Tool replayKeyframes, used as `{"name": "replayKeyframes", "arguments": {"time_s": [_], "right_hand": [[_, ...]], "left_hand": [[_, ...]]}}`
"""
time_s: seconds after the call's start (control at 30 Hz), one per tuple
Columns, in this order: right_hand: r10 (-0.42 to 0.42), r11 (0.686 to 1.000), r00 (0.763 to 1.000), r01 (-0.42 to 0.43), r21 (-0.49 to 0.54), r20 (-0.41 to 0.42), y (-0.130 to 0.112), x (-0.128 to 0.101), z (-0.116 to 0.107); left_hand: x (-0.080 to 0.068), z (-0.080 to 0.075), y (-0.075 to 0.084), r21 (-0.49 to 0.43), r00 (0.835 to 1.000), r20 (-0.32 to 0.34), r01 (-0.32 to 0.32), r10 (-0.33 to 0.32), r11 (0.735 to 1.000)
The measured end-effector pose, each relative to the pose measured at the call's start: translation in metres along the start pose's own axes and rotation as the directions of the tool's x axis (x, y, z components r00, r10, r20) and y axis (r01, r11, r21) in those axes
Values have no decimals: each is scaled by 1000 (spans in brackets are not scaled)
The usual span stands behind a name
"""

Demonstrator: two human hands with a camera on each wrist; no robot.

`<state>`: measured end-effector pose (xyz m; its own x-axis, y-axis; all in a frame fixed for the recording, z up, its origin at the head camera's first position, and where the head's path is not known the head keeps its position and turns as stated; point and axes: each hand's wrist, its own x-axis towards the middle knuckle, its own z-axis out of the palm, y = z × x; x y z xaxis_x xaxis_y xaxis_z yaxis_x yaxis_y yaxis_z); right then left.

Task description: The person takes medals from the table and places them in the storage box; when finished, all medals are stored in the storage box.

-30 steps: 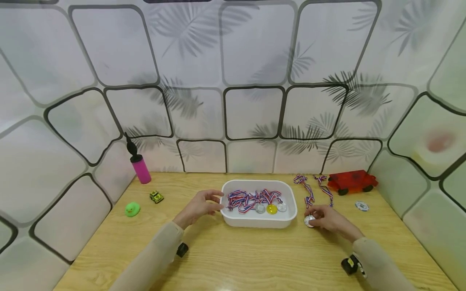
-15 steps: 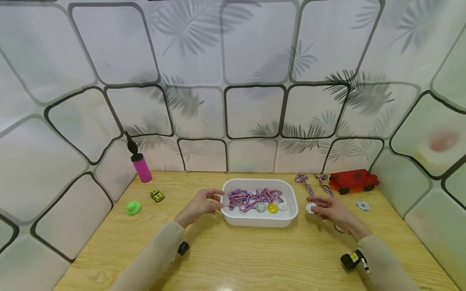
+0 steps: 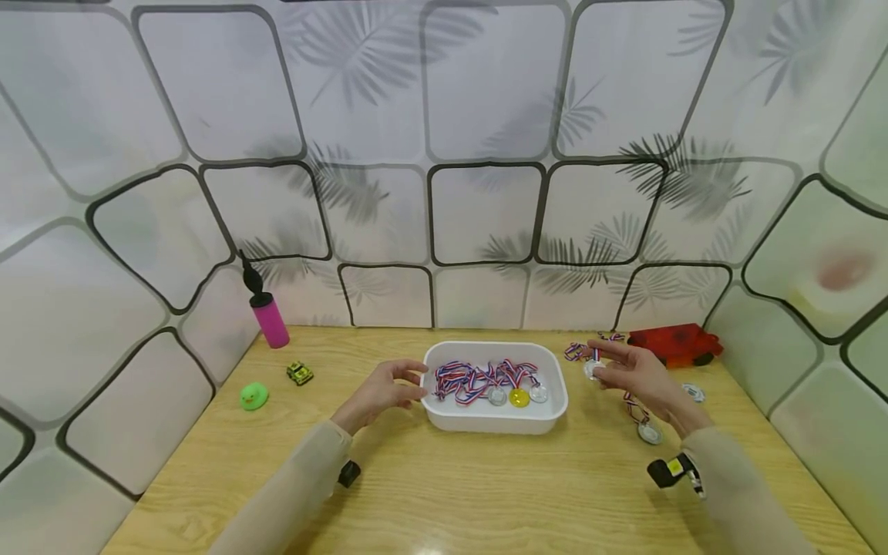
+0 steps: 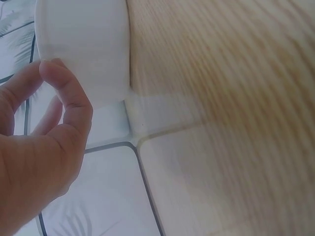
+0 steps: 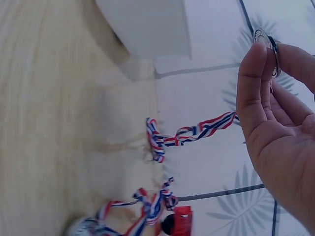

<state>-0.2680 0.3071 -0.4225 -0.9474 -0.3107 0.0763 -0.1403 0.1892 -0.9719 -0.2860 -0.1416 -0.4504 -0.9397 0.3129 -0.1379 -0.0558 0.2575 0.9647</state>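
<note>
Right hand (image 3: 634,374) lifted, pinching silver medal (image 3: 592,369); left hand (image 3: 380,393) relaxed beside tray (image 3: 494,423) holding three medals.

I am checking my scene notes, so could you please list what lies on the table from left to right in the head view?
Green duck → pink pump → toy car → left hand → white tray → right hand holding a medal → red toy.
</note>
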Motion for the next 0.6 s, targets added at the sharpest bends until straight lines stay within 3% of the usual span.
{"name": "replayKeyframes", "arguments": {"time_s": [0.27, 0.47, 0.6], "right_hand": [[-73, 995, 997, 72, -66, -13, -31, 10, -3], [-116, 993, 993, 116, -24, -12, -51, 15, -4], [-120, 992, 993, 119, -51, -21, -68, 16, -4]], "left_hand": [[1, -1, 2, 10, 1000, 7, -8, 8, 1000], [1, -1, 1, 6, 1000, 9, -1, 1, 1000], [-1, -1, 2, 2, 1000, 12, 0, 0, 1000]]}}
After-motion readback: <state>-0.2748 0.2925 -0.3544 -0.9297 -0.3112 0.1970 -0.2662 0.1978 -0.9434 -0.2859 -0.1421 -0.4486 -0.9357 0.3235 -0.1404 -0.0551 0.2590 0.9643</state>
